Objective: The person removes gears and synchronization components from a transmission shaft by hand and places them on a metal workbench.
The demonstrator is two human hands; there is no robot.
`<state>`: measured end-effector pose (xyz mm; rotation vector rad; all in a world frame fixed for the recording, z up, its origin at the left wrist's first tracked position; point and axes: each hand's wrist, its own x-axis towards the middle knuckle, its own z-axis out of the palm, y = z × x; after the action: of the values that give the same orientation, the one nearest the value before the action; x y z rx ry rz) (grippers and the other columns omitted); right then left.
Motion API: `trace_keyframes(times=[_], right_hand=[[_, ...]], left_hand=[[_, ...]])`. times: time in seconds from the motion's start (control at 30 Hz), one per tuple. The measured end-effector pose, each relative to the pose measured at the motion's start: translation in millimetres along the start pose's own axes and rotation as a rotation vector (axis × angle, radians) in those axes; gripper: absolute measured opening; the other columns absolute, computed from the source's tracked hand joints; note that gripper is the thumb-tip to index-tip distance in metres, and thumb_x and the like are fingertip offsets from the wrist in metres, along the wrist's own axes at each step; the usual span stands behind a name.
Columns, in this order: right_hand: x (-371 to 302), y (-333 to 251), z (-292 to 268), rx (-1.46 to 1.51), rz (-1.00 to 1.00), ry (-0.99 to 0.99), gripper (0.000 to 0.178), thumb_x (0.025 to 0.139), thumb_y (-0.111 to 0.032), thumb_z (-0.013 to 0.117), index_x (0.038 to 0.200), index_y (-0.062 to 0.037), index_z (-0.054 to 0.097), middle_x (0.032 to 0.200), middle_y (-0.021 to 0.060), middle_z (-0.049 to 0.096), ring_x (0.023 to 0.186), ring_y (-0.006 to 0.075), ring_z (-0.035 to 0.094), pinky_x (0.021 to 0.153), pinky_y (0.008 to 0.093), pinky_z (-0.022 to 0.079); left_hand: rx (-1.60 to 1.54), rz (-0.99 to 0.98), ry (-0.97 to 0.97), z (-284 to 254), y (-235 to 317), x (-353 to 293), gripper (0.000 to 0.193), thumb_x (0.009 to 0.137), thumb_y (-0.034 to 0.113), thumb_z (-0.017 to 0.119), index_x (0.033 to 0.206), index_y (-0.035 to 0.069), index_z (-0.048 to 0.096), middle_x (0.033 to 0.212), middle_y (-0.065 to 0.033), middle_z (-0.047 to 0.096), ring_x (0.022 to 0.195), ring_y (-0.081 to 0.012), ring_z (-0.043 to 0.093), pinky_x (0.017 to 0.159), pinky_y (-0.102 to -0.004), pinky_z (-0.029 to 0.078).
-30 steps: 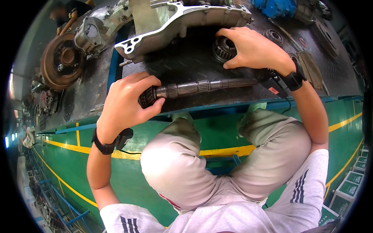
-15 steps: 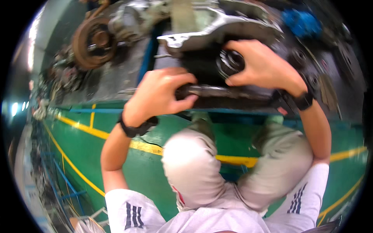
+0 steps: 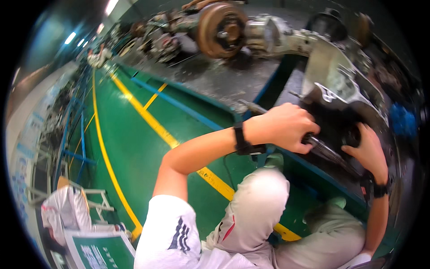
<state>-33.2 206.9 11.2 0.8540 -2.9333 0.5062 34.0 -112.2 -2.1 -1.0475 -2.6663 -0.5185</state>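
- At the far left I see a white plastic bag (image 3: 62, 210) lying on the green painted floor (image 3: 130, 148), just beside a green board with white markings (image 3: 96, 255) in the lower left corner
- A yellow floor line (image 3: 148, 119) runs diagonally across the green, passing under my left forearm
- Beyond it, the dark grey metal workbench (image 3: 224, 80) has a blue-edged near side; at its far edge sits a rusty brown round brake drum (image 3: 221, 28) joined to a grey cast axle housing (image 3: 286, 40)
- My left hand (image 3: 284, 127) is curled tight, fingers wrapped fully around the upper end of the dark ribbed steel shaft (image 3: 324, 150); a black wristband (image 3: 239, 138) sits on that wrist
- The shaft lies slanted over the near edge of the workbench, between my two hands, its upper end hidden in my left fist and its lower end running toward my right wrist
- Just behind the shaft stands a silvery aluminium gearbox casing (image 3: 340, 85), tilted, with a dark opening below it
- My right hand (image 3: 369, 150) is cupped, fingers bent around a dark round gear-like part (image 3: 354, 136) at the casing's opening; I cannot tell how firmly it grips; a black watch (image 3: 376, 188) is on that wrist
- A blue object (image 3: 403, 121) sits blurred at the workbench's right edge
- My light grey trousered knees (image 3: 264, 201) fill the lower middle
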Motion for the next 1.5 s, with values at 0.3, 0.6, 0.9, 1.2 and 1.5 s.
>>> trace_keyframes(times=[0.3, 0.6, 0.9, 1.2, 1.5], right_hand=[[-6.1, 32.2, -12.4, 0.109, -0.064, -0.026, 0.08, 0.067, 0.001, 0.079, 0.144, 0.0019, 0.059, 0.136, 0.0227, 0.064, 0.13, 0.0406, 0.06, 0.114, 0.0423, 0.045], [1.0, 49.9, -19.5, -0.006, -0.063, 0.013, 0.084, 0.064, -0.021, 0.084, 0.139, 0.0065, 0.058, 0.117, 0.0275, 0.068, 0.115, 0.0453, 0.064, 0.103, 0.0471, 0.051], [14.5, 27.7, -13.3, -0.144, -0.16, -0.086, 0.078, 0.078, -0.032, 0.091, 0.14, 0.0027, 0.061, 0.13, 0.0224, 0.065, 0.129, 0.0421, 0.061, 0.11, 0.0462, 0.05], [-3.1, 29.0, -13.7, 0.022, -0.137, -0.038, 0.065, 0.078, -0.034, 0.087, 0.131, -0.001, 0.067, 0.119, 0.0205, 0.066, 0.117, 0.0407, 0.064, 0.102, 0.0457, 0.053], [4.9, 26.8, -9.9, 0.018, -0.19, -0.034, 0.068, 0.077, -0.033, 0.088, 0.133, -0.0013, 0.066, 0.122, 0.0228, 0.067, 0.121, 0.0416, 0.064, 0.103, 0.0465, 0.053]], left_hand=[[-0.027, 0.019, 0.044, 5.5, 1.7, -2.3, 0.035, 0.08, 0.041, 0.077, 0.095, 0.009, 0.082, 0.087, -0.0129, 0.076, 0.085, -0.037, 0.074, 0.072, -0.047, 0.058], [-0.06, 0.022, -0.076, -6.4, 1.9, 30.9, 0.039, 0.082, 0.044, 0.077, 0.103, 0.011, 0.082, 0.088, -0.0155, 0.076, 0.087, -0.0384, 0.074, 0.076, -0.0483, 0.061], [-0.075, -0.1, -0.135, -4.8, 2.2, 21.5, 0.036, 0.077, 0.017, 0.083, 0.107, -0.001, 0.075, 0.099, -0.0177, 0.074, 0.089, -0.0395, 0.071, 0.084, -0.0422, 0.058], [-0.107, -0.078, -0.143, -5.6, 14.8, 26.6, 0.032, 0.077, 0.017, 0.082, 0.104, 0.002, 0.075, 0.094, -0.0159, 0.071, 0.086, -0.04, 0.068, 0.079, -0.0437, 0.056], [-0.083, -0.061, -0.146, -5.3, 13.7, 27.7, 0.031, 0.077, 0.016, 0.081, 0.104, 0.002, 0.074, 0.094, -0.0145, 0.071, 0.085, -0.0396, 0.069, 0.079, -0.042, 0.056]])
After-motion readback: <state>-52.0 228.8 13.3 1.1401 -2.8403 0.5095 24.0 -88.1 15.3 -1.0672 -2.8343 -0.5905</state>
